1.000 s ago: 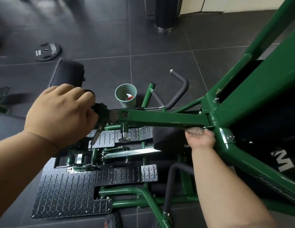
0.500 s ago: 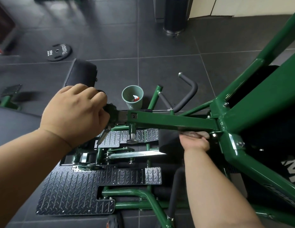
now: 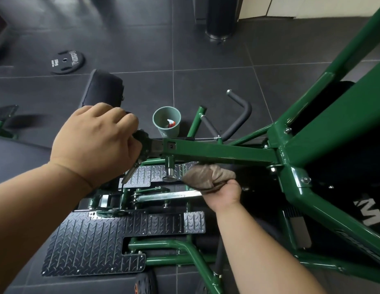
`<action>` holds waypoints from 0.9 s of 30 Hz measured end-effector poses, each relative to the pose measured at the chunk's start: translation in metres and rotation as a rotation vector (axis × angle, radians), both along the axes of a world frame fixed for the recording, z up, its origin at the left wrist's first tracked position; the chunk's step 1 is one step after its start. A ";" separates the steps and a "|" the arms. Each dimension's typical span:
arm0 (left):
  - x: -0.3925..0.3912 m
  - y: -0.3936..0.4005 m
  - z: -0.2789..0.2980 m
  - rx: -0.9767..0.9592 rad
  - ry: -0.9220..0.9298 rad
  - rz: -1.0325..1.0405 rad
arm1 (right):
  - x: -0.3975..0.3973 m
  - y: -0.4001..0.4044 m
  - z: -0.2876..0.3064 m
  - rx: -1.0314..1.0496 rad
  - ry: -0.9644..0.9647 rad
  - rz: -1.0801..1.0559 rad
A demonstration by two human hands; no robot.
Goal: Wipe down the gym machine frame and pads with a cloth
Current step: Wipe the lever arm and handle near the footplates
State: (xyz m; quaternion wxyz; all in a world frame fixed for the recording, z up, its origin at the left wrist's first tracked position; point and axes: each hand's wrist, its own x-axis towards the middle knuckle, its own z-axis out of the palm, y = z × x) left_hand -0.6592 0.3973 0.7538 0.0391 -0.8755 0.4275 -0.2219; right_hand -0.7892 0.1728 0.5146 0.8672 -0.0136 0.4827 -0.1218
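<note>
A: Cloth (image 3: 208, 177) where?
B: Bunched in right hand (image 3: 224, 193), fingers curled round it, just under green frame bar (image 3: 218, 150), approx 5 o'clock of centre.
A: Left hand (image 3: 93, 143)?
B: Fist closed round black lever end at 9 o'clock of bar, roller pad (image 3: 104, 89) behind. Green cup (image 3: 166, 124) w/ spray bottle on floor, 12 o'clock of cloth.

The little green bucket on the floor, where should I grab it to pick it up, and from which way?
Grab the green bucket by its round top rim, coming straight down from above. It stands upright with its open mouth facing up, so the rim is free on the far side. The green bar passes close in front of it, so reaching from the near side looks awkward. Pinch the rim beside the spray bottle inside.
</note>
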 end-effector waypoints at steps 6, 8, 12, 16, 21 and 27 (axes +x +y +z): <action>0.000 0.002 -0.001 -0.011 -0.001 -0.005 | -0.007 -0.045 -0.006 -0.061 0.071 -0.164; 0.000 0.001 -0.001 -0.007 -0.006 0.000 | 0.011 -0.053 0.001 -0.077 -0.026 -0.133; 0.001 0.001 -0.003 0.008 -0.010 0.014 | 0.022 -0.026 0.024 -0.117 -0.082 0.024; 0.002 0.002 -0.003 0.024 -0.010 0.025 | -0.009 0.008 0.027 -0.123 -0.036 0.112; 0.001 -0.001 0.000 0.057 0.008 0.032 | -0.047 -0.010 0.039 -0.203 0.111 0.161; -0.006 -0.004 0.008 0.121 0.068 0.031 | -0.113 -0.056 0.066 -0.283 0.243 0.177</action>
